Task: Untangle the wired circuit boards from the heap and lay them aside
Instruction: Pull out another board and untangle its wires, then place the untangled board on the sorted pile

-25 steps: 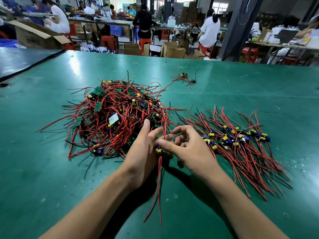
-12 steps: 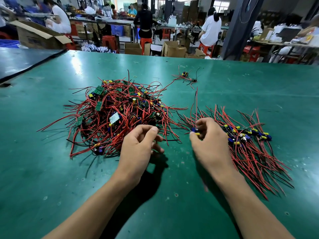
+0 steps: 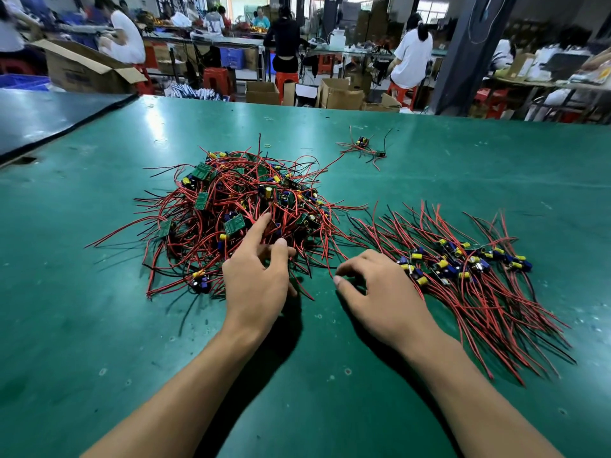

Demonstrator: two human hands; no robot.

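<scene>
**Centre left of the frame:** heap (image 3: 211,206) of wired circuit boards on the green table (image 3: 99,325). Red and black leads knotted together, with small green boards and yellow and blue components showing among them.

**Right of centre:** set-aside boards (image 3: 469,269), ranged side by side in a row. Leads fanned toward the lower right and the upper left. Apart from the heap, save for a few leads crossing the gap.

**Upper centre, beyond both:** small stray cluster (image 3: 363,145) of boards with loose leads, well apart from the set-aside row. One long red lead reaching back toward the heap.

**Left hand (image 3: 254,285):** palm down at the near edge of the heap. Index finger (image 3: 261,226) stretched straight into the wires and touching them. Other fingers spread and lightly bent, with nothing gripped.

**Right hand (image 3: 380,289):** palm down between the heap and the set-aside boards, just beside the left end of the row. Fingers relaxed and loosely curved toward the table, thumb tip near a red lead, nothing held.

**Lower frame:** both bare forearms, entering from the bottom edge.

**Top of the frame:**
- seated people at benches
- red stools (image 3: 216,77)
- open cardboard boxes (image 3: 337,94)
- dark pillar (image 3: 459,54) at upper right
- second, darker table (image 3: 49,117) at upper left
</scene>
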